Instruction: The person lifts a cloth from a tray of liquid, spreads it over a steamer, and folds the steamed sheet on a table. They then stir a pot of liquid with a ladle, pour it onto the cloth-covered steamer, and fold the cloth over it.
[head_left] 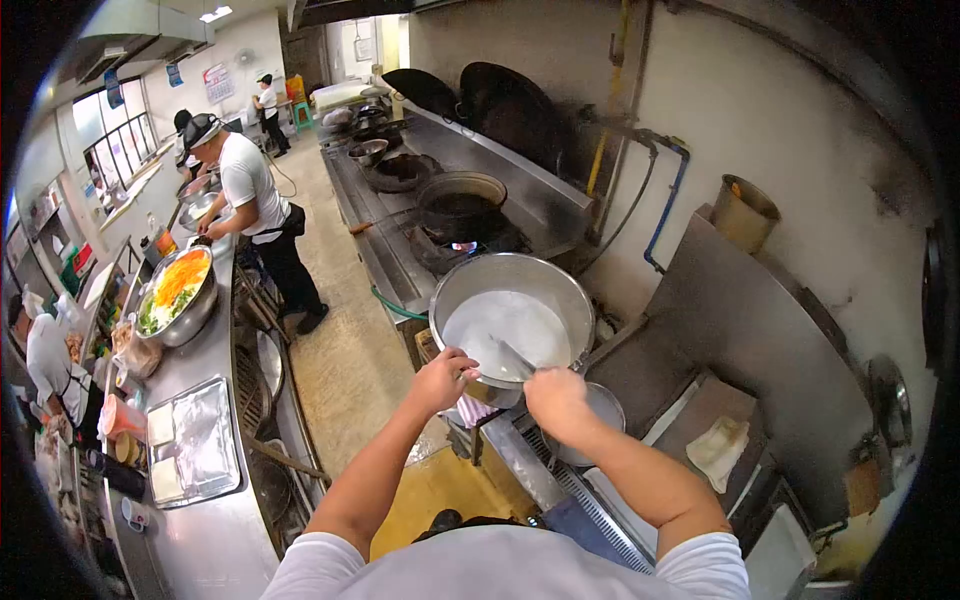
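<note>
A large metal pot holds a white, cloudy liquid. My left hand is at the pot's near left rim, its fingers closed against the edge. On the near right side, my right hand is closed round the upper end of a metal utensil, whose far end dips into the liquid. The hand is slightly blurred. Under and beside my right forearm sits a round metal bowl, partly hidden.
A lit burner sits beyond the pot, beneath a wok. At left, a counter bears a tray and a bowl of cut vegetables. A co-worker stands there; others are farther off.
</note>
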